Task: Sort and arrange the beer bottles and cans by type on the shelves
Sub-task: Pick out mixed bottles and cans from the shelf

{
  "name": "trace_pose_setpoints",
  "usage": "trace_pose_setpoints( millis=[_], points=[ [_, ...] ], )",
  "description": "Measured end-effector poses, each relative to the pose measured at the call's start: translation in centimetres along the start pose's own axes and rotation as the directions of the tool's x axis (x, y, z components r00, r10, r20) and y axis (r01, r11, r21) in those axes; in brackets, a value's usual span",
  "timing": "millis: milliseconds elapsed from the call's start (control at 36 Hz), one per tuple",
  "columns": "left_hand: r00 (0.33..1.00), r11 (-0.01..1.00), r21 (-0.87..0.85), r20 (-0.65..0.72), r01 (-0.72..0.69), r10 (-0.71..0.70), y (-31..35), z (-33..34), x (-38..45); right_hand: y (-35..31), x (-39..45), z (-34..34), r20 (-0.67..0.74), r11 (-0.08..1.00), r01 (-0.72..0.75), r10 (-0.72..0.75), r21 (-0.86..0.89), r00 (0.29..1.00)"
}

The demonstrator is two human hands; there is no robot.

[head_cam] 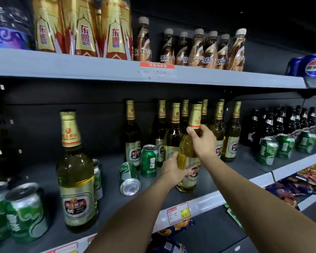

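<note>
A gold-capped beer bottle [189, 172] stands near the front of the grey middle shelf [208, 196]. My right hand [202, 141] grips its shoulder just below the neck label, and my left hand [172, 170] holds its lower body from the left. Several matching bottles [217, 130] stand in a cluster right behind it. Another like bottle [76, 172] stands alone at the left front. One green can [148, 161] is upright beside the cluster, and a second green can [129, 178] lies on its side in front of it.
Green cans [24, 212] crowd the shelf's left front; more green cans [285, 146] and dark bottles [281, 121] stand at the right. The upper shelf [98, 68] carries gold drink bottles, coffee bottles [204, 50] and blue cans [314, 65]. Snack packets [299, 183] lie below.
</note>
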State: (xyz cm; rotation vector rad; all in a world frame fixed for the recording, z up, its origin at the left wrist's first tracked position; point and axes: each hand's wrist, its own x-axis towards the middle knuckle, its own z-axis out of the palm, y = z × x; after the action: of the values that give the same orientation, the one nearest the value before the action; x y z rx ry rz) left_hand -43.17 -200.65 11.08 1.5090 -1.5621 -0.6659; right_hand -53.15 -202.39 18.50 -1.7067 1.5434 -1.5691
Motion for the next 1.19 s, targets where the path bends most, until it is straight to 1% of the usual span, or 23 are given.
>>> trace_pose_setpoints(
  millis=[250, 333, 361, 389, 417, 444, 472, 500, 528, 556, 583, 611, 639, 667, 722, 750, 806, 833, 861, 917, 1000, 1083, 1194],
  points=[
    [0.998, 0.998, -0.029, -0.004, 0.056, -0.056, -0.9, 0.7, 0.3, 1.0, 0.6, 0.4, 0.062, 0.998, 0.025, -0.022, -0.051, 0.998],
    [0.999, 0.999, 0.006, -0.008, 0.051, -0.051, -0.8, 0.7, 0.1, 1.2, 0.1, 0.6, 0.071, 0.999, 0.033, -0.03, -0.037, 0.997],
    [0.999, 0.998, 0.039, -0.006, 0.049, -0.048, -0.8, 0.7, 0.0, 1.2, -0.1, 0.7, 0.056, 0.998, 0.042, -0.039, -0.046, 0.998],
    [0.999, 0.996, 0.077, -0.002, 0.037, -0.037, -0.9, 0.7, -0.2, 1.2, -0.5, 0.8, 0.003, 0.995, 0.058, -0.058, -0.086, 0.998],
    [1.0, 0.993, 0.113, -0.007, 0.029, -0.029, -1.0, 0.5, -0.5, 1.1, -0.9, 0.9, -0.09, 0.986, 0.085, -0.099, -0.147, 0.991],
    [0.999, 0.989, 0.148, -0.036, 0.024, -0.019, -1.0, 0.2, -0.8, 0.9, -1.5, 0.9, -0.207, 0.97, 0.137, -0.179, -0.202, 0.962],
    [0.995, 0.982, 0.189, -0.101, 0.017, 0.002, -1.1, -0.3, -1.2, 0.5, -2.1, 0.9, -0.301, 0.943, 0.234, -0.301, -0.239, 0.905],
    [0.981, 0.969, 0.245, -0.193, 0.012, 0.037, -1.2, -1.0, -1.5, 0.0, -2.6, 1.0, -0.338, 0.888, 0.37, -0.449, -0.274, 0.827],
    [0.953, 0.948, 0.318, -0.291, 0.009, 0.089, -1.3, -1.8, -1.8, -0.6, -3.1, 1.2, -0.314, 0.8, 0.511, -0.595, -0.314, 0.74],
    [0.92, 0.919, 0.393, -0.371, 0.028, 0.131, -1.4, -2.8, -2.1, -0.9, -3.6, 1.7, -0.243, 0.7, 0.625, -0.71, -0.345, 0.661],
    [0.893, 0.887, 0.457, -0.424, 0.066, 0.152, -1.7, -3.7, -2.3, -1.2, -4.0, 2.4, -0.15, 0.614, 0.704, -0.782, -0.358, 0.606],
    [0.876, 0.854, 0.506, -0.459, 0.118, 0.151, -2.0, -4.7, -2.5, -1.5, -4.4, 3.1, -0.049, 0.554, 0.751, -0.815, -0.359, 0.578],
    [0.867, 0.82, 0.543, -0.481, 0.18, 0.128, -2.4, -5.5, -2.8, -1.7, -4.8, 3.9, 0.059, 0.522, 0.777, -0.816, -0.351, 0.575],
    [0.863, 0.787, 0.566, -0.497, 0.243, 0.091, -3.0, -6.3, -3.0, -1.8, -5.0, 4.8, 0.169, 0.515, 0.787, -0.79, -0.34, 0.59],
    [0.868, 0.734, 0.58, -0.496, 0.352, -0.024, -4.2, -7.6, -3.4, -1.7, -5.1, 6.5, 0.39, 0.563, 0.753, -0.645, -0.341, 0.658],
    [0.879, 0.716, 0.58, -0.466, 0.388, -0.099, -4.8, -8.1, -3.6, -1.7, -4.9, 7.4, 0.468, 0.587, 0.722, -0.555, -0.365, 0.688],
    [0.893, 0.72, 0.541, -0.362, 0.434, -0.266, -5.9, -8.6, -3.7, -1.7, -4.3, 8.9, 0.552, 0.619, 0.654, -0.39, -0.436, 0.737],
    [0.892, 0.735, 0.509, -0.316, 0.447, -0.324, -6.4, -8.7, -3.8, -1.6, -4.0, 9.6, 0.572, 0.624, 0.623, -0.322, -0.471, 0.755],
    [0.892, 0.752, 0.483, -0.288, 0.449, -0.348, -6.8, -8.7, -3.9, -1.6, -3.7, 10.3, 0.589, 0.623, 0.601, -0.264, -0.501, 0.764],
    [0.898, 0.772, 0.463, -0.285, 0.435, -0.335, -7.3, -8.6, -4.0, -1.3, -2.9, 11.5, 0.618, 0.609, 0.58, -0.18, -0.541, 0.765],
    [0.905, 0.778, 0.475, -0.319, 0.411, -0.283, -7.2, -8.3, -4.1, -0.6, -2.0, 12.6, 0.633, 0.592, 0.552, -0.088, -0.588, 0.769],
    [0.902, 0.791, 0.456, -0.336, 0.408, -0.271, -7.0, -8.2, -4.1, -0.3, -2.0, 13.6, 0.625, 0.567, 0.536, -0.047, -0.626, 0.779],
    [0.879, 0.803, 0.407, -0.388, 0.434, -0.278, -7.0, -8.5, -4.5, -1.0, -2.6, 13.9, 0.589, 0.549, 0.537, -0.096, -0.641, 0.802]
  ],
)
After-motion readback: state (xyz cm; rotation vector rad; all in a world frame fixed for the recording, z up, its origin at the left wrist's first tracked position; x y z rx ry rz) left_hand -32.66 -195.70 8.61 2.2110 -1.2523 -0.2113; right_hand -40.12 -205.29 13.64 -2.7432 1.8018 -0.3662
